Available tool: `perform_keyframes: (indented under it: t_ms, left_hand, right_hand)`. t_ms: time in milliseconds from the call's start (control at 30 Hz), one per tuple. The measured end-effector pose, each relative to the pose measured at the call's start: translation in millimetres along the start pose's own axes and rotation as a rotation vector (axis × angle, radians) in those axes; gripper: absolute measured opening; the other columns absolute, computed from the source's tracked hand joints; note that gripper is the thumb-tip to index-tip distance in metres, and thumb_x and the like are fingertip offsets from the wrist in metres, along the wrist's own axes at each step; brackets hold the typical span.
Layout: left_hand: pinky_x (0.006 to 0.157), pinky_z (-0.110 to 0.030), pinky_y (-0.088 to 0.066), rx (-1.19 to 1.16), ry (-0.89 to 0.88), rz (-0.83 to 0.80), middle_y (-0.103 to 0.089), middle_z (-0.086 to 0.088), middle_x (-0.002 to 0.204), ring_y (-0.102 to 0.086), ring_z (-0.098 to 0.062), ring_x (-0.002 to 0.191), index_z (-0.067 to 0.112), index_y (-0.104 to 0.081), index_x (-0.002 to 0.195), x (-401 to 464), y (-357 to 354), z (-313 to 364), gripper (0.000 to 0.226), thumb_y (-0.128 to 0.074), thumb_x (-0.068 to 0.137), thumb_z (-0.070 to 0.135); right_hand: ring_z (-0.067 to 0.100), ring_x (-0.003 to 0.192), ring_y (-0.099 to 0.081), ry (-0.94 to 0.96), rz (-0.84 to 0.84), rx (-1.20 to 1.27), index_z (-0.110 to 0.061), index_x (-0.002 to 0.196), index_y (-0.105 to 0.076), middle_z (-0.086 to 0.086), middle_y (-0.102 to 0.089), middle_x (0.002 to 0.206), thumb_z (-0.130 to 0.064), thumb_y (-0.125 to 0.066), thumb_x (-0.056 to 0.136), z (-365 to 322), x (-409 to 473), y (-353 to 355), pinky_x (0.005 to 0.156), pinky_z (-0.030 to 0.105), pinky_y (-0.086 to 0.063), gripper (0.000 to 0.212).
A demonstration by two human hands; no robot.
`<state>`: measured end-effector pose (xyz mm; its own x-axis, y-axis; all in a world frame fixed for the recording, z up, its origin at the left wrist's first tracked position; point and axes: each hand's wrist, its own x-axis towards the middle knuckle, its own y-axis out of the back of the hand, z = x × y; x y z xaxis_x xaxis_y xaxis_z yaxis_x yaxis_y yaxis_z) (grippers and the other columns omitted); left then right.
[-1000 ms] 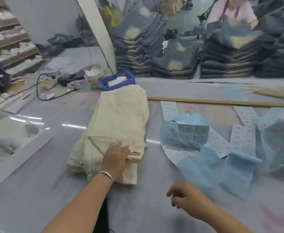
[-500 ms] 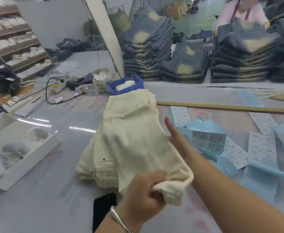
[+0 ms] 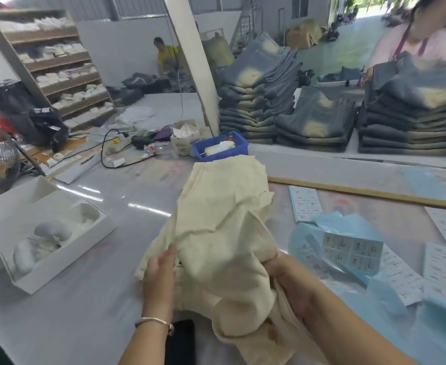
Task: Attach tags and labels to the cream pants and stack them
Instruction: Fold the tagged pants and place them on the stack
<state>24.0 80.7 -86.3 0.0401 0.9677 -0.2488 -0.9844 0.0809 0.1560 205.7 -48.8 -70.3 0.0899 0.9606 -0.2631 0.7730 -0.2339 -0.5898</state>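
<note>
Since half a second ago both hands have lifted the top cream pants (image 3: 224, 233) toward the body: left hand (image 3: 161, 270) at seven o'clock, right hand (image 3: 290, 280) at five, apart, each gripping cloth. Probably opening it for tagging; label sheets (image 3: 352, 248) lie at three o'clock.

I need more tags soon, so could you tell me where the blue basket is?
In the head view, the blue basket sits on the table just beyond the cream pants, beside the white pillar.
</note>
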Motion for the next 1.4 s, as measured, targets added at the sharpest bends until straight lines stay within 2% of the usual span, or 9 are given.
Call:
perform_keyframes:
  t_ms: [67,133,333,467,567,733,967,1267,1400]
  left_hand:
    - [0.076,-0.032,-0.051,-0.216,0.37,-0.286,-0.067,-0.002,0.097,-0.065,-0.018,0.097,0.014,-0.058,0.112,21,-15,10,0.045,-0.065,0.085,0.05]
    - [0.068,-0.03,-0.05,-0.249,0.477,-0.355,-0.069,-0.005,0.089,-0.064,-0.019,0.083,0.008,-0.062,0.11,40,-26,12,0.049,-0.068,0.082,0.047]
    - [0.084,-0.04,-0.055,0.024,0.231,-0.095,-0.07,-0.015,0.103,-0.068,-0.03,0.09,0.001,-0.067,0.111,60,-58,21,0.06,-0.086,0.059,0.023]
    - [0.071,-0.035,-0.053,-0.258,0.246,-0.182,-0.067,-0.017,0.099,-0.063,-0.027,0.073,-0.002,-0.067,0.104,51,-66,39,0.026,-0.07,0.079,0.001]
    - [0.092,-0.042,-0.052,-0.469,0.124,-0.341,-0.066,-0.015,0.112,-0.066,-0.032,0.094,0.0,-0.067,0.11,30,-65,68,0.042,-0.07,0.068,0.001]
    - [0.069,-0.032,-0.058,-0.703,-0.106,-0.636,-0.074,-0.011,0.091,-0.072,-0.025,0.084,0.013,-0.079,0.082,-25,-50,115,0.019,-0.063,0.072,0.013]
    - [0.08,-0.037,-0.057,-0.806,-0.311,-0.715,-0.072,-0.008,0.092,-0.069,-0.025,0.09,0.016,-0.077,0.084,-108,-50,152,0.015,-0.062,0.083,0.018]
    - [0.074,-0.034,-0.057,-0.715,-0.589,-0.764,-0.072,0.0,0.078,-0.07,-0.018,0.081,0.02,-0.077,0.071,-233,-55,182,0.017,-0.07,0.068,0.005]
    - [0.071,-0.034,-0.056,-0.413,-0.939,-0.705,-0.071,0.013,0.074,-0.07,-0.008,0.076,0.032,-0.076,0.074,-308,-63,177,0.02,-0.079,0.065,0.015]
  right_hand:
    - [0.025,0.067,-0.062,-0.035,-0.125,-0.035,0.005,0.086,-0.069,0.016,-0.064,0.077,0.016,-0.047,0.053,7,-11,-5,0.056,0.026,-0.047,0.041]
    - [0.02,0.065,-0.067,-0.053,-0.218,-0.02,0.001,0.074,-0.073,0.013,-0.067,0.072,0.02,-0.039,0.049,11,-23,-7,0.053,0.021,-0.048,0.046]
    - [-0.003,0.069,-0.061,-0.056,-0.126,-0.404,-0.017,0.089,-0.066,0.003,-0.065,0.081,0.008,-0.055,0.079,24,-36,24,0.072,0.01,-0.046,0.029]
    - [-0.001,0.104,-0.062,-0.193,-0.273,-0.396,-0.005,0.133,-0.045,-0.016,-0.071,0.102,-0.012,-0.064,0.075,17,-42,31,0.091,0.014,-0.042,0.061]
    - [0.009,0.086,-0.068,-0.324,0.02,-0.406,-0.002,0.116,-0.064,-0.003,-0.072,0.089,-0.021,-0.07,0.082,37,-39,43,0.08,0.021,-0.049,0.04]
    - [0.016,0.075,-0.054,-0.38,0.243,-0.665,-0.016,0.088,-0.069,0.007,-0.059,0.089,-0.006,-0.076,0.057,34,-52,48,0.061,0.02,-0.041,0.034]
    - [0.019,0.065,-0.056,-0.005,0.531,-0.645,-0.008,0.085,-0.073,0.005,-0.063,0.065,0.023,-0.048,0.066,-2,-84,37,0.068,0.027,-0.049,0.044]
    - [0.015,0.086,-0.061,0.243,0.484,-0.7,-0.021,0.091,-0.07,0.003,-0.068,0.096,-0.001,-0.062,0.081,-31,-183,11,0.072,0.026,-0.049,0.024]
    - [0.024,0.091,-0.068,0.518,0.446,-0.495,-0.015,0.107,-0.068,0.008,-0.074,0.095,-0.028,-0.061,0.09,-62,-270,2,0.078,0.035,-0.053,0.023]
